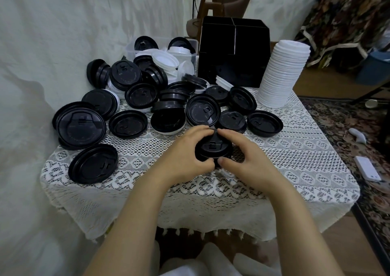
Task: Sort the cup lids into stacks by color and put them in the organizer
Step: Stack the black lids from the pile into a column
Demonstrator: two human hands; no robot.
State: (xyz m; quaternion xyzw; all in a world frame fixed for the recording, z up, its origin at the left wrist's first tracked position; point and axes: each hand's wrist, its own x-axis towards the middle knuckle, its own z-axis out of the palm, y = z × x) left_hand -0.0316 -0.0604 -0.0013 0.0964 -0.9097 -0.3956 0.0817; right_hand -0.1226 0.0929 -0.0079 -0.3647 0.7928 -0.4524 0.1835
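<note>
**Both hands clasp a short stack of black lids**

Two bare forearms reach in over the near edge of the bench point(295, 149), converging toward its middle. The left hand point(185, 155) and right hand point(247, 159) face each other, fingers point(202, 131) curled round the far rim and thumbs pressed on the near rim of a short stack of black lids point(213, 147) – both grasping it. The stack rests on the lace cloth point(130, 155), its axis upright, tops up, the sip tab facing the camera.

Loose black lids point(137, 94) sprawl over the left half, some upside down, some on edge. At the far left corner a clear tub point(132, 46) holds white lids point(164, 59) mixed with black ones. The black organizer point(234, 52) stands at the far edge – what it holds cannot be told. Just beside it, toward the right edge, rises a tall stack of white lids point(282, 73), leaning slightly.
</note>
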